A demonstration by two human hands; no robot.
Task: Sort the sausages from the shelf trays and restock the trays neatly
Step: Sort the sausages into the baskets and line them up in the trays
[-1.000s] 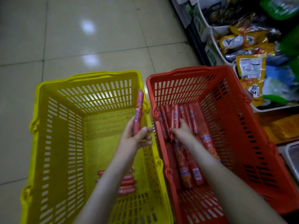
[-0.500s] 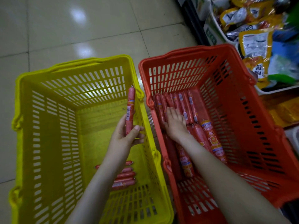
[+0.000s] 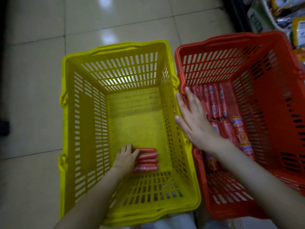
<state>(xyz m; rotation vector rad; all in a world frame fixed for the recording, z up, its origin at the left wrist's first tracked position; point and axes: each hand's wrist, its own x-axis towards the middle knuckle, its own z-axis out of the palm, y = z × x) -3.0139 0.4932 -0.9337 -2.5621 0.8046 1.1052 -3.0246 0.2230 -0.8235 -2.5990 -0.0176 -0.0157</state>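
Head view, looking straight down. Pale glossy floor tiles point(image 3: 33, 80) fill the left and top of the frame, with two lamp glints near the top centre. Two slotted plastic baskets stand on them side by side. The yellow basket point(image 3: 85, 129) is centre-left and the red basket point(image 3: 272, 113) is on the right. Their long rims run just beside each other down the middle. In the upper right corner a shelf point(image 3: 257, 19) shows its white tray edge and some blurred shiny packets.

My left hand point(image 3: 125, 158) is down on the yellow basket's floor, lower centre. Its fingers are bent over the left ends of the small sausages point(image 3: 146, 160), and the thumb is against the topmost one. The sausages lie in a tight crosswise row against the basket's near wall. I cannot tell whether I am pinching one or only touching them.

My right hand point(image 3: 194, 123) is palm-down with the fingers straight and spread. It lies over the red basket's left edge, fingertips up by the rim notch. Beside it, thin sausages point(image 3: 214, 100) lie lengthwise in a row at the far end. Thick sausages point(image 3: 237, 129) lie nearer me, partly under my wrist.

For room, the yellow floor shows bare from the row up to the far wall. The red floor shows along its right side. The slotted walls rise steeply all round both hands.
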